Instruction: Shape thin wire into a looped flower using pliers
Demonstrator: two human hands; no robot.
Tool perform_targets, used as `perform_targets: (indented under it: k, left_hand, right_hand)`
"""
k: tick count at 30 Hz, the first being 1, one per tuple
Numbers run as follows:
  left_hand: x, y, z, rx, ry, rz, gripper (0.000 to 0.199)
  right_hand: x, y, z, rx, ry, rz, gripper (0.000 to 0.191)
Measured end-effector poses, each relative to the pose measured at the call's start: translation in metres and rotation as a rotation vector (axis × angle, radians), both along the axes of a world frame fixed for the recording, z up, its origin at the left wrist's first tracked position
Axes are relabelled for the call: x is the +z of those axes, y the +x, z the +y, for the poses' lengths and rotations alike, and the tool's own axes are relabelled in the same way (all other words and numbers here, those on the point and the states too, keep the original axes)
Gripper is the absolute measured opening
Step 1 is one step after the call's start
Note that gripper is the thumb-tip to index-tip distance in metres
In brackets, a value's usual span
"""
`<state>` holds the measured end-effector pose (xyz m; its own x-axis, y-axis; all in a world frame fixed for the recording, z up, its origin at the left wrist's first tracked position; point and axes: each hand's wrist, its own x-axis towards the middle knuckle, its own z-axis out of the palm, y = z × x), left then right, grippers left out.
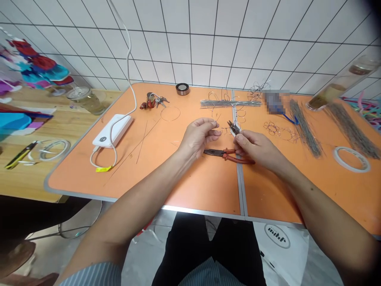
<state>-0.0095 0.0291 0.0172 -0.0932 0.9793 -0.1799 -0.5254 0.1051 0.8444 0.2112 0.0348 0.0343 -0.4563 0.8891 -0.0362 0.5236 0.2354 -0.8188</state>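
Note:
My left hand (200,135) pinches a thin bent wire (225,130) between thumb and fingers over the middle of the orange table. On the other side, my right hand (253,146) is closed on a small pair of pliers (234,127), whose jaws point up and to the left near the wire. Red-handled pliers (229,154) lie on the table just below both hands. Behind the hands, a bundle of straight wires (230,103) rests crosswise, with curled wire pieces about it. Wire flower shapes (271,128) lie to the right.
A white power bank (113,131) with a cable, keys (154,101) and black tape (182,89) lie left and back. Wire bundles (306,128), a white tape roll (351,159) and a clear tube (333,93) are right. The orange table (190,190) adjoins a wooden one.

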Motion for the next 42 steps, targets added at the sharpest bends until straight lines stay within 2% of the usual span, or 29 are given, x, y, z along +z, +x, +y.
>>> perform_targets:
  k: [6,12,23,31,38,42]
  left_hand:
    - [-0.003,0.001,-0.001,-0.040,0.055,0.075,0.011]
    - [-0.004,0.004,-0.004,-0.066,0.071,0.107,0.008]
    - [-0.005,0.006,-0.005,-0.090,0.058,0.117,0.005]
    - [-0.003,0.006,-0.006,-0.095,0.050,0.116,0.007]
    - [-0.002,0.006,-0.007,-0.101,0.038,0.085,0.008]
    - [-0.003,0.006,-0.007,-0.102,0.013,0.093,0.009]
  right_hand:
    - [-0.005,-0.001,-0.001,-0.096,0.489,-0.338,0.033]
    - [-0.015,0.001,0.002,-0.092,0.679,-0.501,0.034]
    - [-0.019,-0.003,0.000,-0.062,0.719,-0.519,0.042]
    - [-0.017,-0.004,-0.002,-0.043,0.696,-0.454,0.036]
    - [-0.020,-0.003,-0.001,-0.023,0.763,-0.441,0.034]
    - [-0.020,-0.004,-0.004,-0.086,0.841,-0.535,0.038]
